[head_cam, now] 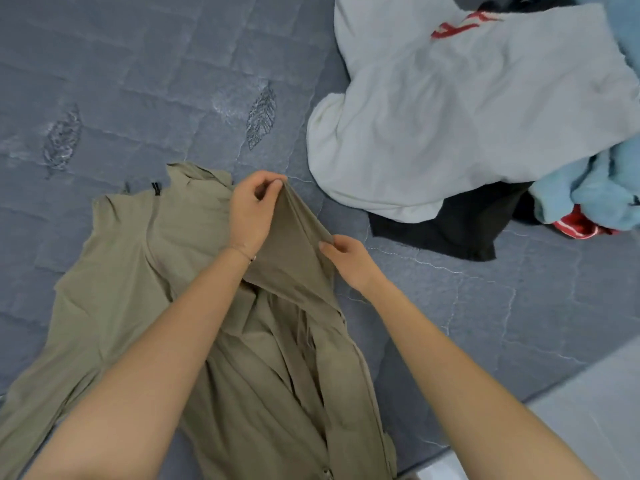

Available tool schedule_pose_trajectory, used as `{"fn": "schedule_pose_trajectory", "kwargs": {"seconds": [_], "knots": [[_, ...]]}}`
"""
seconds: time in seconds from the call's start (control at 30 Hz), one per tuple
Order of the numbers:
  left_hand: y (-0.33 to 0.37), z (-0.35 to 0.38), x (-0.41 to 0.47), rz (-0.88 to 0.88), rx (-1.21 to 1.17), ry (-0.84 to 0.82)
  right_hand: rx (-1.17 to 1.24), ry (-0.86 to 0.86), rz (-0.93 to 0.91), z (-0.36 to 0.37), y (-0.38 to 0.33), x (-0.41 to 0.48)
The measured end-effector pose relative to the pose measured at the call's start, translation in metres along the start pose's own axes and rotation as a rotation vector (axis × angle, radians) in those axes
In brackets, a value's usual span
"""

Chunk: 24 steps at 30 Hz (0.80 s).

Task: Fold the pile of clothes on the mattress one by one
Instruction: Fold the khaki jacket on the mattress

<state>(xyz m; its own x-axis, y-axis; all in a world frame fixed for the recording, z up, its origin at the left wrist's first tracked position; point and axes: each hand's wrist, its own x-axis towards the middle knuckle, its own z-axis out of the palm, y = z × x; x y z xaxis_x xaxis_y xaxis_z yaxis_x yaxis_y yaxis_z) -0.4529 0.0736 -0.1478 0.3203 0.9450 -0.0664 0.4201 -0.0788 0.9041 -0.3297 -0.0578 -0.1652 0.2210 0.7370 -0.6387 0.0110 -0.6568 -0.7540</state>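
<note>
Nothing readable — red marks on the white garment [485, 109] at one o'clock stay partly hidden, illegible.

A garment [114, 289] is spread on the mattress [138, 81] at near left, with 1 pile of clothes [467, 116] heaped at far right.

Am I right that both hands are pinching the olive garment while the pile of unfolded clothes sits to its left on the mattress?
Not quite. The head view shows the pile to the right of the olive garment, not the left. The rest holds: the left hand and right hand both pinch the garment's fabric, and everything lies on the mattress.
</note>
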Motion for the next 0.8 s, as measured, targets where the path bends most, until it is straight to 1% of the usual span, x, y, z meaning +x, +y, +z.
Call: {"fn": "schedule_pose_trajectory", "kwargs": {"seconds": [0.07, 0.13, 0.2, 0.27, 0.37, 0.4, 0.47, 0.53, 0.6, 0.67, 0.73, 0.77, 0.8], "knots": [[0.009, 0.005, 0.002, -0.005, 0.009, -0.004, 0.014, 0.118, -0.032, -0.017, -0.008, -0.003], [0.016, 0.013, 0.003, -0.017, 0.027, -0.043, -0.013, 0.216, -0.1, -0.038, -0.017, -0.004], [0.021, 0.023, 0.003, -0.005, 0.184, -0.126, -0.079, 0.231, -0.174, -0.054, -0.023, -0.001], [0.035, 0.036, 0.002, -0.023, 0.36, -0.275, -0.12, 0.189, -0.216, -0.065, -0.026, 0.004], [0.054, 0.057, 0.005, -0.087, 0.344, -0.603, -0.134, 0.145, -0.201, -0.076, -0.025, 0.012], [0.055, 0.062, 0.005, -0.083, 0.409, -0.685, -0.122, 0.14, -0.179, -0.08, -0.022, 0.014], [0.05, 0.071, 0.003, -0.039, 0.585, -0.744, -0.071, 0.142, -0.135, -0.088, -0.014, 0.017], [0.04, 0.08, -0.004, -0.001, 0.692, -0.694, -0.013, 0.165, -0.094, -0.096, -0.003, 0.016], [0.029, 0.089, -0.012, 0.026, 0.688, -0.578, 0.031, 0.146, -0.066, -0.102, 0.01, 0.013], [0.02, 0.095, -0.016, -0.009, 0.548, -0.435, 0.026, 0.052, -0.024, -0.105, 0.022, 0.007], [0.018, 0.101, -0.017, -0.098, 0.325, -0.31, -0.048, -0.062, -0.005, -0.104, 0.035, 0.003], [0.019, 0.104, -0.017, -0.139, 0.242, -0.267, -0.105, -0.086, -0.016, -0.102, 0.042, 0.003], [0.02, 0.107, -0.016, -0.154, 0.211, -0.235, -0.162, -0.078, -0.034, -0.1, 0.047, 0.004]]}}
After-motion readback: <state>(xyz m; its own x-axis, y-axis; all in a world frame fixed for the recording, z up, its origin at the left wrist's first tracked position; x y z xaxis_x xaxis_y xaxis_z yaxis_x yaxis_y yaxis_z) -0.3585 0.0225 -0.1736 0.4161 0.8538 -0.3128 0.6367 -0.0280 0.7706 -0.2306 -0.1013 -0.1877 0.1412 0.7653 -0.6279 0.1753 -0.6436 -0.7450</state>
